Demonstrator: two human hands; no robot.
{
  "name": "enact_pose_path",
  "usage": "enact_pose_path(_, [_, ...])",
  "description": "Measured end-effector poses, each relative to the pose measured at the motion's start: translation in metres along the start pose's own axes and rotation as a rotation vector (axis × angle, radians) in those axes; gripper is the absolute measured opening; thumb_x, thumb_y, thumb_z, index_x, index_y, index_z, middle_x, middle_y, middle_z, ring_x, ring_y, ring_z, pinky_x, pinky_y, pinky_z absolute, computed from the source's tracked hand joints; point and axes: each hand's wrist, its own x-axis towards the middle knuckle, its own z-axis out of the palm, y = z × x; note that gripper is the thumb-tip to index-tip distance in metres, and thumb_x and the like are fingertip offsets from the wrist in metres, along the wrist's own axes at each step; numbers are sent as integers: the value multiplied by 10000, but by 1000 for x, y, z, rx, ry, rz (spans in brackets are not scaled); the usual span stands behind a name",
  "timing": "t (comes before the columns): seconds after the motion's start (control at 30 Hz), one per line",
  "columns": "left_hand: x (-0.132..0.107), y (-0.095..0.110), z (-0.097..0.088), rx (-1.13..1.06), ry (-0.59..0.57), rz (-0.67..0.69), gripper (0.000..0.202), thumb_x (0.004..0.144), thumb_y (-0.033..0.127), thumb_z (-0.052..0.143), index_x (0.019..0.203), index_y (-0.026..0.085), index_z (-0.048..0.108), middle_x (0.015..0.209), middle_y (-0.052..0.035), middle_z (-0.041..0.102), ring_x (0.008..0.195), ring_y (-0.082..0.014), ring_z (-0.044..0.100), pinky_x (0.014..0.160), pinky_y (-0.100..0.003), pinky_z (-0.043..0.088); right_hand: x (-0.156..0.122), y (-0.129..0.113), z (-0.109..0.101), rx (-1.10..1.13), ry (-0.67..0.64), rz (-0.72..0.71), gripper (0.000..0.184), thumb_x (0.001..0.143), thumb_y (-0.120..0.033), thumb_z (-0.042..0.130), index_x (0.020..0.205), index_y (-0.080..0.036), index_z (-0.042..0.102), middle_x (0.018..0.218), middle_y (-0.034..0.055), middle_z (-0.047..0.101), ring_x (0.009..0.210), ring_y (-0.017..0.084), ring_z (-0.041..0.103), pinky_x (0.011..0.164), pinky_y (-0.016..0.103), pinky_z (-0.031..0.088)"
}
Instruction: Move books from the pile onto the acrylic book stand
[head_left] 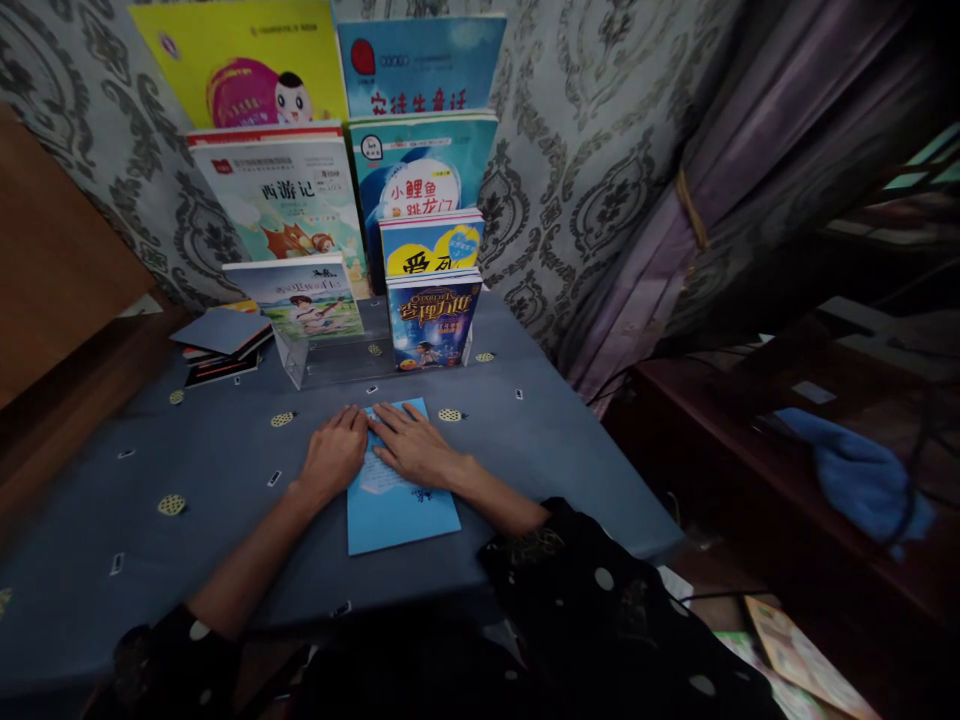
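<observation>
A light-blue book [405, 525] lies flat near the front edge of a table covered by a grey-blue, pineapple-printed cloth [225, 560], directly before the person. The right hand [412, 448] rests palm down on its upper part, fingers extended and grasping nothing. The left hand [337, 452] lies over its upper left edge, fingers together and close against those of the right; whether it grips the edge cannot be told. Both forearms emerge from black sleeves [600, 600] with pale dots. Beyond the hands, a clear stand [341, 362] bears upright books in two columns, including a dark-blue book [435, 320] at front right. A stack of books [221, 335] lies left of the stand. Behind are patterned wallpaper [577, 150] and, to the right, a tied purple curtain [637, 220].
</observation>
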Motion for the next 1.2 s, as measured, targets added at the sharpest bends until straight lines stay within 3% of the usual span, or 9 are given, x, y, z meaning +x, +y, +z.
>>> enact_pose_path(0.23, [0,3,-6,1,-40,-23,367,1005,135,381,1263,93,637,1351,-183,636,1266,-280,603,1027,-407,513,-7,-9,-2,-31,25,179,554,1004,-373,520,1465,-71,464,1573,265,363,1501,366,288,1213,570,245])
enact_pose_path(0.4, [0,2,-5,-28,-33,-29,370,1004,145,393,1288,110,628,1367,-186,625,1283,-282,593,1041,-424,502,-12,-11,0,-27,82,285,543,1001,-398,509,1469,-128,460,1571,250,378,1496,382,293,1178,641,252])
enact_pose_path(0.57, [-2,0,-1,-11,-40,-27,379,1023,167,364,1303,118,614,1398,-175,606,1317,-273,569,1047,-416,495,-16,-11,-3,-24,67,351,517,1011,-368,485,1460,-112,465,1562,267,383,1490,386,303,1156,672,249])
enact_pose_path(0.73, [-3,2,1,-13,-17,-24,381,1026,199,361,1301,132,615,1398,-180,606,1325,-287,562,1069,-453,475,-17,4,-8,45,115,349,444,1015,-326,464,1417,-146,522,1518,202,482,1445,323,404,1164,593,290])
enact_pose_path(0.93, [-5,5,2,-26,-38,-9,405,1024,251,381,1333,88,587,1431,-209,569,1370,-315,512,1137,-522,386,-14,29,-21,300,198,401,412,1041,-309,373,1386,-192,565,1370,109,650,1267,244,609,1076,415,458])
enact_pose_path(1.2, [-1,5,10,-100,-26,68,459,1033,286,332,1401,98,533,1471,-200,530,1408,-303,469,1169,-541,347,-12,44,-19,491,302,439,407,1029,-324,386,1341,-199,616,1294,84,702,1201,244,658,1038,410,505])
